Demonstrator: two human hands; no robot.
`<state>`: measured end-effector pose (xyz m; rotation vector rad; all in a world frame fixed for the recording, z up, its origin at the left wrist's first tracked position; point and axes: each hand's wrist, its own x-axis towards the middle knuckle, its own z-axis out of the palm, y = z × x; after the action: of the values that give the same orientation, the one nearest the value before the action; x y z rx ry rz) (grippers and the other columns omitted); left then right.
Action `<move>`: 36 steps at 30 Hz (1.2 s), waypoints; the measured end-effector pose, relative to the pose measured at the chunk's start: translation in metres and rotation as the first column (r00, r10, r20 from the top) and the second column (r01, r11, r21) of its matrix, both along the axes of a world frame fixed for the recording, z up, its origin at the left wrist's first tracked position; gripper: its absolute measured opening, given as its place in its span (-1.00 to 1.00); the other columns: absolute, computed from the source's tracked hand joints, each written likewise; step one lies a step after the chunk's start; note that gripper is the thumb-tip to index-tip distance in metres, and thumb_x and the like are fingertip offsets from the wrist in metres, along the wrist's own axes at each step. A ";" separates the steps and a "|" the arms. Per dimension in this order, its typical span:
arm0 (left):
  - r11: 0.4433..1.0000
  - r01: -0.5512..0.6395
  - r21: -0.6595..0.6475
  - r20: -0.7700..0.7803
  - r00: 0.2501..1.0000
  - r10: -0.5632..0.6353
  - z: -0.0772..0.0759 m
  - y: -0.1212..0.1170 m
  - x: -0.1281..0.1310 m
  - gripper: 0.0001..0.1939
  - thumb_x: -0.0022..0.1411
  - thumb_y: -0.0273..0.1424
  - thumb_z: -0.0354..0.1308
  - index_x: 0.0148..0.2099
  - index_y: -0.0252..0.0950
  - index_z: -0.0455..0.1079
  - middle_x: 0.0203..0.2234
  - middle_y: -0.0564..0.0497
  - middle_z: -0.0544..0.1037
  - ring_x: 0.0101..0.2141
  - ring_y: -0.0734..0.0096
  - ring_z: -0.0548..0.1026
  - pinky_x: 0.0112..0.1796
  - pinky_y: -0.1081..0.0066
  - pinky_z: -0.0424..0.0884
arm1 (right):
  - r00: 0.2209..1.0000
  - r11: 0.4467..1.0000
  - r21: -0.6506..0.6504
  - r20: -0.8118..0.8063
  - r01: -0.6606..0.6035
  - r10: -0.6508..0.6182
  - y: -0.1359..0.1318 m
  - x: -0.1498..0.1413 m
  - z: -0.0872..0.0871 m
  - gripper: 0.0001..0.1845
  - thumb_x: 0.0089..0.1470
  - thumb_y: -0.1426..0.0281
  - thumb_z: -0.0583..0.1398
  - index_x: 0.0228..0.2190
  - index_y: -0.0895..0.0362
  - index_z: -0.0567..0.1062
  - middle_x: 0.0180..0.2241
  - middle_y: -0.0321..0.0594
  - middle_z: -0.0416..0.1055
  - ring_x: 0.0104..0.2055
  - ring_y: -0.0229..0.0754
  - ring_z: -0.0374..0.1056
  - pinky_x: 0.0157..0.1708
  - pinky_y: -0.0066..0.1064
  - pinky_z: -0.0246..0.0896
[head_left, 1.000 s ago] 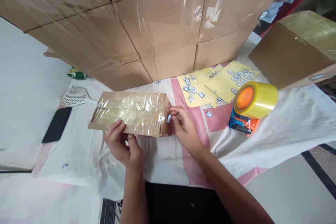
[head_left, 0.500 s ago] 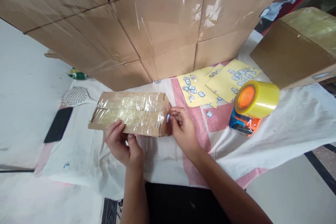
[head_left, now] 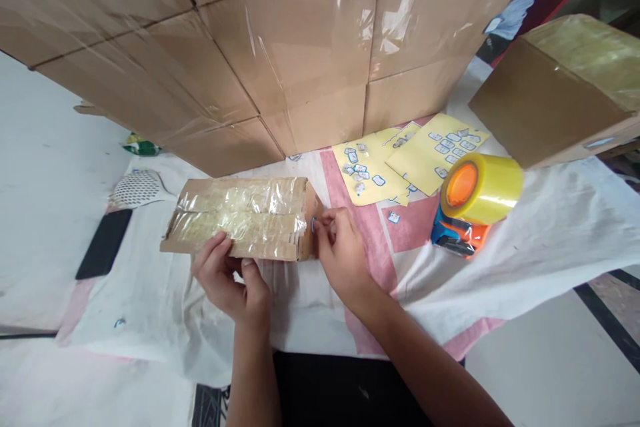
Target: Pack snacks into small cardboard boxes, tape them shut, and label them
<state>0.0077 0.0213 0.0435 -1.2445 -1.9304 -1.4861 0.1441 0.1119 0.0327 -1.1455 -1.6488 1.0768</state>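
A small cardboard box (head_left: 240, 213), its top covered with shiny tape, lies on the white and pink cloth. My left hand (head_left: 233, 280) grips its near edge, fingers on top and thumb against the near side. At the right end of the box, my right hand (head_left: 340, 247) is closed with thumb and fingertips at a small blue-edged sticker (head_left: 313, 224), which lies against the box's end face. Whether the fingers still pinch the sticker or press on it is hard to see. Yellow sheets (head_left: 370, 177) bearing similar stickers lie beyond my right hand.
Large taped cartons (head_left: 300, 47) form a wall behind. A yellow tape roll in a dispenser (head_left: 493, 190) stands on the right, before another carton (head_left: 540, 93). On the left are a slotted skimmer (head_left: 140, 188) and a black phone (head_left: 104, 243). Another person's arm shows at top right.
The sticker at my right fingertips now sits flatter against the box's end. My left hand keeps its grip. The whole view has shifted slightly, and the other person's arm has moved.
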 end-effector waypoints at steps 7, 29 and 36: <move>1.000 -0.014 -0.021 0.008 1.000 0.014 -0.002 -0.001 -0.003 -0.63 0.25 -0.44 0.16 0.11 -0.32 0.38 0.07 -0.24 0.45 0.06 0.12 0.47 -0.28 0.34 0.47 | 0.978 0.998 0.027 -0.202 -0.055 0.060 -0.004 0.006 0.001 -0.82 0.30 0.40 0.16 -0.23 0.05 0.59 -0.30 -0.20 0.46 -0.29 -0.17 0.42 -0.33 -0.33 0.37; 0.999 0.021 -0.035 0.033 0.999 -0.020 0.003 -0.006 -0.005 -0.58 0.20 -0.55 0.24 0.12 -0.30 0.43 0.08 -0.23 0.50 -0.17 0.23 0.47 -0.42 0.32 0.33 | 0.961 0.961 -0.042 0.031 -0.275 0.276 -0.042 0.016 -0.002 -0.04 0.16 0.26 0.32 0.44 0.08 0.04 0.21 0.11 0.26 0.32 0.16 0.21 0.32 0.07 0.19; 0.996 0.085 -0.004 0.077 0.993 -0.084 0.005 -0.007 -0.007 -0.63 0.21 -0.52 0.22 0.08 -0.32 0.43 0.07 -0.17 0.49 -0.41 0.50 0.33 -0.45 0.42 0.28 | 0.977 0.983 -0.034 -0.115 -0.182 0.177 -0.040 0.007 -0.020 -0.11 0.08 0.33 0.33 0.39 0.06 0.20 -0.05 -0.07 0.44 0.00 0.01 0.42 -0.01 -0.16 0.45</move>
<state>0.0002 0.0146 0.0481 -1.3050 -1.9557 -1.5921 0.1512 0.0719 0.0125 -0.9595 -1.6714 1.2740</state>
